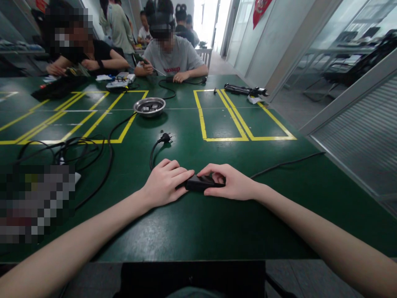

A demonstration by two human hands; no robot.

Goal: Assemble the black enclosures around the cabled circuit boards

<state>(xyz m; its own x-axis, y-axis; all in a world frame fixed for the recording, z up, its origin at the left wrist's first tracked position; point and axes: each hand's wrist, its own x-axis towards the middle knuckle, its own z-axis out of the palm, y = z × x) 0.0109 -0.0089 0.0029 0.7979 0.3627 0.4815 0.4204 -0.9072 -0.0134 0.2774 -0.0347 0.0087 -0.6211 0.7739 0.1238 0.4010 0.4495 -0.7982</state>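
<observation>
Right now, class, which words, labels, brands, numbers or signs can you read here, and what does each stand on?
"assup", in red on the grey T-shirt of the person across the table; the letter before it is too blurred to tell.
Red pennant, upper right: pale marks, too blurred to read.
Black power adapter between the hands: no text can be made out.
</observation>
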